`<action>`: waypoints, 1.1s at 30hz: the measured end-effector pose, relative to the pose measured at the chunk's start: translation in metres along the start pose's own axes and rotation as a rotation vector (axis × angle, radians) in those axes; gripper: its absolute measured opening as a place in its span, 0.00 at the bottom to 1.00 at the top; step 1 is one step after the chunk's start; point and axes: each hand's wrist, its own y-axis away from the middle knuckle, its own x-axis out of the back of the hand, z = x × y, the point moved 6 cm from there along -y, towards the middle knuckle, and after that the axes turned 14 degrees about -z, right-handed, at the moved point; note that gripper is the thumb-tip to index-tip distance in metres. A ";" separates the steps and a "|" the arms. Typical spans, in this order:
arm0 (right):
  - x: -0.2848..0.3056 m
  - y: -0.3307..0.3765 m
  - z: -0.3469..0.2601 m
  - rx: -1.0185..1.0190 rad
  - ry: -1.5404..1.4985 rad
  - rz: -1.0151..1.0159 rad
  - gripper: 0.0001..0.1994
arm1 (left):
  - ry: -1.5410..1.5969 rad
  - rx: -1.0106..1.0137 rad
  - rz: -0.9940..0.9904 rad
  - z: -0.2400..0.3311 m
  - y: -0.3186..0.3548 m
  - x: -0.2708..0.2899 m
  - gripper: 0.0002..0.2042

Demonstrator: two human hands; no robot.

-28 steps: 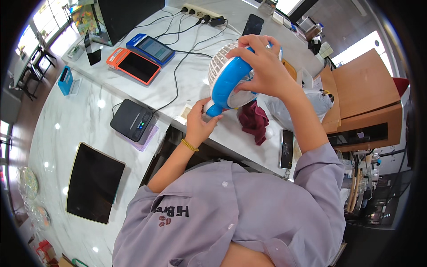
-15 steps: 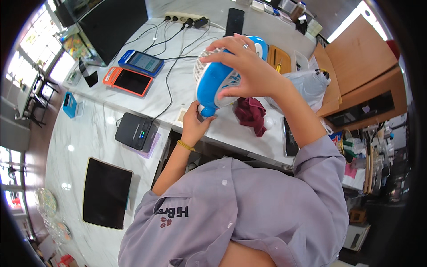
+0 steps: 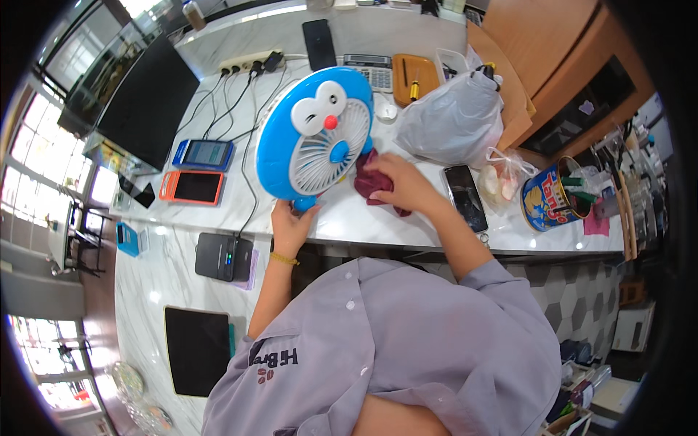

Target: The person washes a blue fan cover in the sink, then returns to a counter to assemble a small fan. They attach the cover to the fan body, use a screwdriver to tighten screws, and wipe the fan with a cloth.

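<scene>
A small blue desk fan [image 3: 273, 163] with a cartoon face, a red nose and a white grille is tilted up over the white marbled counter. My left hand [image 3: 291, 227] grips a round blue part at its lower edge. To the right of the fan, my right hand [image 3: 406, 186] is closed on a crumpled maroon cloth [image 3: 368, 187], fingers and thumb pressed into the fabric. Part of the cloth lies behind the fan's edge and under my fingers.
Behind the fan are a calculator [image 3: 374, 75], a wooden tray [image 3: 427, 73] and a black phone [image 3: 318, 45]. A white plastic bag [image 3: 454, 120], another phone [image 3: 465, 198] and a blue tin [image 3: 545, 200] stand right. Card terminals [image 3: 193, 187], cables and a black printer [image 3: 222, 256] are left.
My right hand has left the top of the fan and come down onto the maroon cloth. The fan has turned so its face and grille show. My left hand stays at its lower edge.
</scene>
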 end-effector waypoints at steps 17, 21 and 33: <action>0.002 -0.078 0.046 0.046 -0.339 -0.145 0.31 | 0.221 0.083 -0.253 -0.030 -0.016 0.049 0.24; -0.002 -0.080 0.052 0.067 -0.289 -0.221 0.29 | 0.218 0.068 -0.222 -0.026 -0.016 0.048 0.23; 0.042 -0.052 0.054 -0.057 -0.049 0.153 0.15 | 0.147 0.098 -0.122 -0.024 -0.010 0.031 0.25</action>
